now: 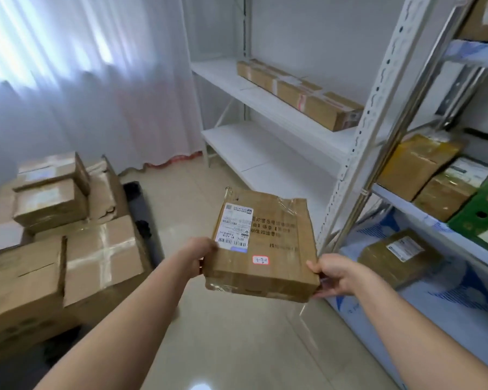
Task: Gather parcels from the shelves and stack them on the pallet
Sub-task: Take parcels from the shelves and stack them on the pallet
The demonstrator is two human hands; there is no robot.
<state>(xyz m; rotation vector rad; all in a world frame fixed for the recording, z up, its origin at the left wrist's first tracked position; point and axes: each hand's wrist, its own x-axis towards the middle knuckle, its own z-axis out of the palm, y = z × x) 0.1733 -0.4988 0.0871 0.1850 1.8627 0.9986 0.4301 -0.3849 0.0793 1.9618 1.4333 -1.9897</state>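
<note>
You hold a flat cardboard parcel (261,243) between both hands, over the tiled floor between shelves and stack: your left hand (199,256) grips its near left corner, your right hand (331,275) pinches the near right corner. Judging by the layout, you are partway through: a stack of boxes (68,220) sits at left, while a long carton (299,92) and several parcels (423,164) remain shelved. The pallet (141,204) is mostly hidden beneath the stack; your left fingers are hidden behind the parcel.

I see a flat brown cardboard parcel (261,243) with white shipping label gripped at both near corners, stacked cardboard parcels (59,220) lying left.
</note>
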